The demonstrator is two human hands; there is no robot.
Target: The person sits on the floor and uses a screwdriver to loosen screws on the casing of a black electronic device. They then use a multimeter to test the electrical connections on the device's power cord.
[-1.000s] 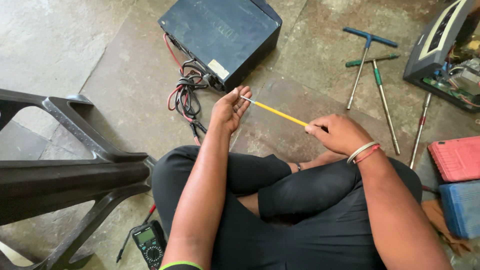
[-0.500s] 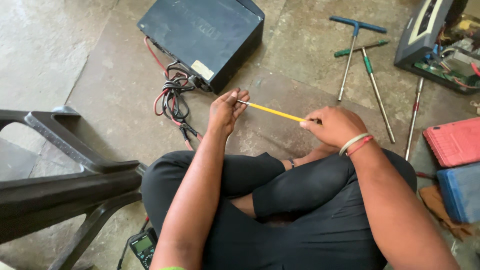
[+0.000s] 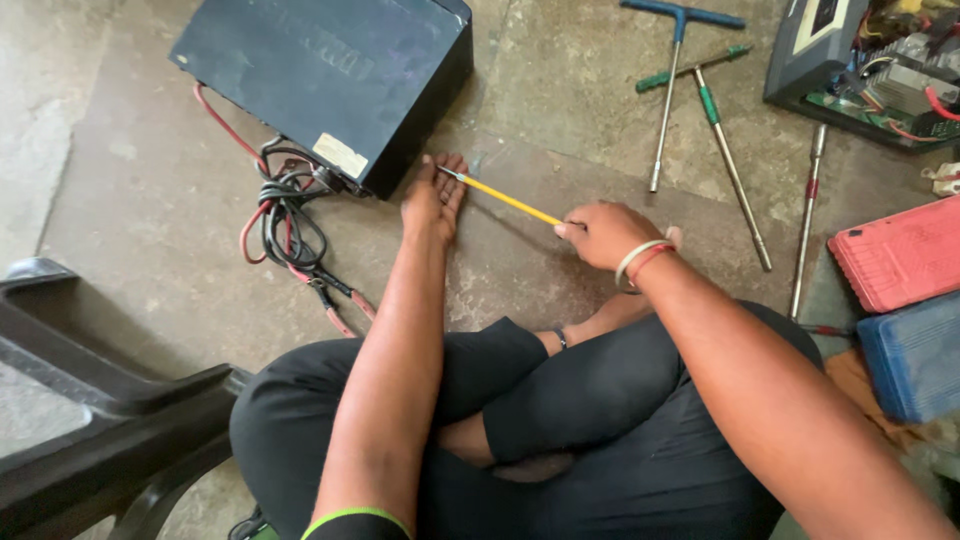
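Single head-worn camera is looking steeply down over the seated person's crossed legs [image 3: 560, 420]; it is facing forward across the concrete floor [image 3: 130, 200]; it is sitting close, with both forearms filling the lower frame.

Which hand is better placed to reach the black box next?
Left, probably. The left hand pinches the yellow stick tip right beside the black box; the right hand holds the far end.
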